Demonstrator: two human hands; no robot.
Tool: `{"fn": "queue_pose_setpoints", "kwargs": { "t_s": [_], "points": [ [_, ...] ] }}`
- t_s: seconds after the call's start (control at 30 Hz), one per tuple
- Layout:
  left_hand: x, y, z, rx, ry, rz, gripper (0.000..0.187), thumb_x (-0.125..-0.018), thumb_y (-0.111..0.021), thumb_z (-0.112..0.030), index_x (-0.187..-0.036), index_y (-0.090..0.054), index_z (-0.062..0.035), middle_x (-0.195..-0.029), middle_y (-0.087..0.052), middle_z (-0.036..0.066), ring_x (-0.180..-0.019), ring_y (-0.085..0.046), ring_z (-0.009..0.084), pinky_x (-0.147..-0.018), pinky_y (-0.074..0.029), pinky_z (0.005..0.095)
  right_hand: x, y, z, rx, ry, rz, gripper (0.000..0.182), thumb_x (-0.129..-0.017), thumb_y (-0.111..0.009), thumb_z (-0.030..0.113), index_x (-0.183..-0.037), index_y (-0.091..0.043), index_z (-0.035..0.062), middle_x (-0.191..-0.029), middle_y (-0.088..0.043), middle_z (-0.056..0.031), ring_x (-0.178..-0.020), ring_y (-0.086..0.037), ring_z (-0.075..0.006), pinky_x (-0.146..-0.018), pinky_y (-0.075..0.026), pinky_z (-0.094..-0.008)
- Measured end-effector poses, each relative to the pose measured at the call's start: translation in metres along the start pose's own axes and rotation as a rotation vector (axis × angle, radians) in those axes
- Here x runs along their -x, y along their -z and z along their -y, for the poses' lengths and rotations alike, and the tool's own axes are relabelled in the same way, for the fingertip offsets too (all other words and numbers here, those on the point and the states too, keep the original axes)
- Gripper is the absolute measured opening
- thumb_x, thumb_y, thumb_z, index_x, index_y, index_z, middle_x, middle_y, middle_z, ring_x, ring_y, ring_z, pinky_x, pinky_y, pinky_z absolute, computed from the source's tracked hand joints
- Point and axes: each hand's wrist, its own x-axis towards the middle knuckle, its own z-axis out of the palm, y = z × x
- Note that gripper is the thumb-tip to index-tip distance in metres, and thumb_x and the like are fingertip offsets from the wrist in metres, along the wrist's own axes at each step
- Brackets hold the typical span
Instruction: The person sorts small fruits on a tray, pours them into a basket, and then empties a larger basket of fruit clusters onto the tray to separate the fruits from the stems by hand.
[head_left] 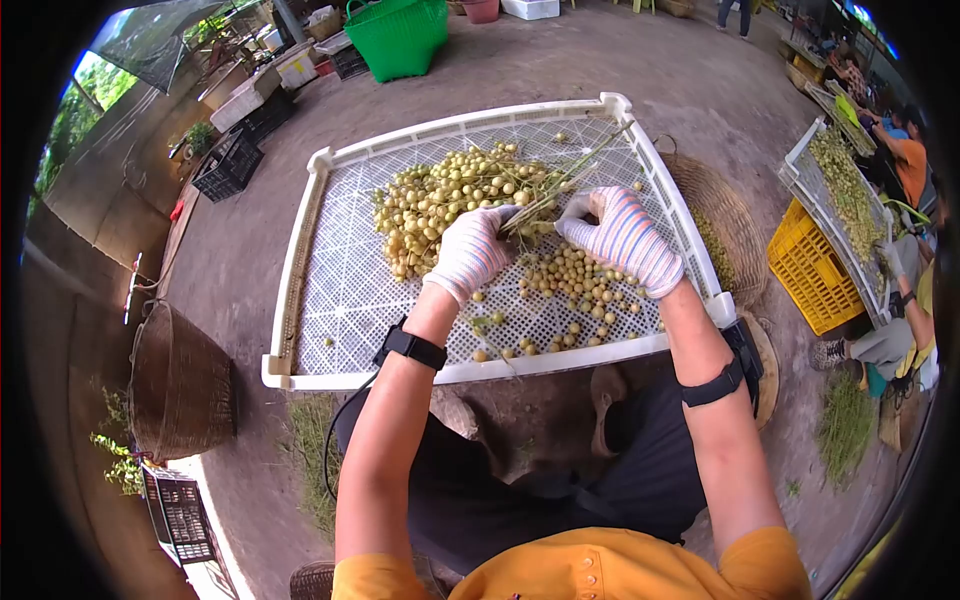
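A white mesh tray (350, 320) lies in front of me, with a heap of small round yellow-green fruits (440, 195) on its far middle part. My left hand (475, 250), in a striped glove, is closed on the thin stems (540, 200) of a bunch beside the heap. Just right of it, my right hand (625, 240), gloved too, has its thumb and forefinger pressed together at the bunch; what is between them is too small to make out. Loose fruits (575, 280) are scattered on the mesh below both hands.
A round woven basket (715, 215) stands behind the tray's right edge. Farther right, people (910, 165) sit by another fruit tray (845, 190) and a yellow crate (815, 270). A tall basket (180, 380) stands left, a green basket (398, 38) at the back. Cut stems (312, 450) lie on the floor.
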Motion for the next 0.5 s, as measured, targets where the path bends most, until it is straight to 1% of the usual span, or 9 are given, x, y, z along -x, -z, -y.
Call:
{"fn": "queue_pose_setpoints", "kwargs": {
  "t_s": [0.1, 0.13, 0.17, 0.23, 0.27, 0.3, 0.37, 0.43, 0.5],
  "points": [
    [-0.007, 0.004, -0.007, -0.035, 0.023, -0.002, 0.035, -0.067, -0.074, -0.01, -0.101, -0.064, -0.0052, -0.085, -0.064, 0.016, -0.071, -0.063, 0.0229, -0.066, -0.048, 0.0293, 0.0, -0.002, 0.009, -0.207, 0.031, -0.098, 0.019, -0.074, -0.065, 0.022, -0.076, -0.067, 0.0032, -0.064, -0.062, -0.0104, -0.055, -0.056, -0.016, -0.057, -0.046, -0.0305],
    [-0.01, 0.01, -0.016, -0.07, 0.07, 0.055, 0.034, -0.07, -0.075, -0.015, -0.1, -0.064, -0.0037, -0.081, -0.067, 0.011, -0.068, -0.062, 0.0178, -0.065, -0.048, 0.029, 0.0, 0.001, 0.013, -0.285, -0.004, -0.101, 0.015, -0.076, -0.066, 0.016, -0.079, -0.067, 0.0012, -0.066, -0.063, -0.0072, -0.058, -0.055, -0.0115, -0.057, -0.046, -0.0285],
    [-0.01, 0.015, -0.021, -0.069, 0.07, 0.057, 0.034, -0.07, -0.075, -0.015, -0.1, -0.064, -0.0037, -0.081, -0.067, 0.011, -0.068, -0.062, 0.0178, -0.065, -0.048, 0.029, -0.001, 0.001, 0.013, -0.284, -0.007, -0.1, 0.015, -0.076, -0.066, 0.016, -0.079, -0.067, 0.0012, -0.066, -0.063, -0.0072, -0.058, -0.055, -0.0115, -0.057, -0.046, -0.0285],
    [-0.009, 0.027, -0.024, 0.147, 0.181, 0.239, 0.034, -0.074, -0.075, -0.019, -0.1, -0.063, -0.0012, -0.081, -0.067, 0.005, -0.07, -0.059, 0.0104, -0.064, -0.048, 0.0274, -0.003, -0.001, 0.013, -0.413, 0.124, -0.211, 0.015, -0.078, -0.065, 0.014, -0.081, -0.067, 0.0001, -0.068, -0.063, -0.0048, -0.06, -0.055, -0.0099, -0.057, -0.046, -0.0272],
    [-0.009, 0.028, -0.023, 0.377, 0.159, 0.235, 0.032, -0.076, -0.073, -0.019, -0.1, -0.063, 0.0, -0.083, -0.066, 0.0, -0.073, -0.057, 0.0061, -0.064, -0.048, 0.0257, -0.004, 0.0, 0.015, -0.467, 0.198, -0.247, 0.013, -0.079, -0.064, 0.012, -0.084, -0.067, -0.0002, -0.07, -0.064, -0.0036, -0.06, -0.055, -0.0092, -0.057, -0.045, -0.0262],
    [-0.01, 0.033, -0.025, 0.379, 0.161, 0.237, 0.032, -0.076, -0.073, -0.019, -0.1, -0.063, 0.0, -0.083, -0.066, 0.0, -0.073, -0.057, 0.0061, -0.064, -0.048, 0.0257, -0.005, 0.002, 0.019, -0.467, 0.195, -0.246, 0.013, -0.079, -0.064, 0.012, -0.084, -0.067, -0.0002, -0.07, -0.064, -0.0036, -0.06, -0.055, -0.0092, -0.057, -0.045, -0.0262],
    [-0.011, 0.045, -0.028, 0.737, 0.168, 0.221, 0.028, -0.077, -0.071, -0.013, -0.101, -0.063, -0.0006, -0.085, -0.066, 0.001, -0.075, -0.057, 0.0063, -0.066, -0.049, 0.0248, -0.006, 0.01, 0.032, -0.491, 0.189, -0.316, 0.013, -0.08, -0.064, 0.011, -0.084, -0.067, -0.001, -0.072, -0.064, -0.006, -0.06, -0.055, -0.0099, -0.058, -0.045, -0.026],
    [-0.013, 0.045, -0.007, 0.745, 0.193, 0.207, 0.027, -0.077, -0.07, -0.009, -0.103, -0.063, -0.0015, -0.087, -0.066, 0.001, -0.075, -0.058, 0.006, -0.068, -0.049, 0.0242, -0.004, 0.008, 0.034, -0.397, 0.151, -0.342, 0.015, -0.079, -0.066, 0.012, -0.084, -0.067, -0.0011, -0.071, -0.065, -0.0088, -0.06, -0.057, -0.0129, -0.059, -0.046, -0.0278],
    [-0.013, 0.035, 0.015, 0.715, 0.282, 0.257, 0.028, -0.077, -0.069, -0.006, -0.103, -0.063, -0.0019, -0.088, -0.067, 0.002, -0.077, -0.058, 0.0063, -0.071, -0.048, 0.0236, -0.005, -0.012, 0.018, -0.273, 0.206, -0.15, 0.018, -0.077, -0.069, 0.018, -0.084, -0.067, 0.0016, -0.07, -0.063, -0.0114, -0.059, -0.058, -0.0184, -0.06, -0.047, -0.0299]
  ]
}}
